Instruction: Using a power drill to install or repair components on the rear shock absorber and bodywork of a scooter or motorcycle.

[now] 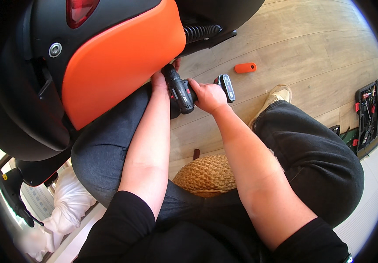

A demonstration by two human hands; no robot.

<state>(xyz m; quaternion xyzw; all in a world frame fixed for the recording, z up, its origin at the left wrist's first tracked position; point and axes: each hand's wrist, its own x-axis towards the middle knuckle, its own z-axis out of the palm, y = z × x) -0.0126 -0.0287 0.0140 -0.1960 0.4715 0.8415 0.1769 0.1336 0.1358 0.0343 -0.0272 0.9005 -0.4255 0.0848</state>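
A black cordless drill (181, 94) is gripped in my right hand (208, 95), its fingers wrapped round the handle. Its battery pack (226, 88) shows beyond that hand, and its front end points at the lower edge of an orange panel (119, 61) on a black scooter-like vehicle. My left hand (159, 81) is beside the front of the drill, close under the panel edge. Most of its fingers are hidden by the drill and the panel; only some fingertips show past the drill's front. The drill's tip is hidden too.
A small orange oblong piece (245, 68) lies on the wooden floor (294, 48). An opened black tool case (368, 111) is at the far right. A coil spring (202, 32) and a red light (80, 11) belong to the vehicle. A woven seat (206, 173) is beneath me.
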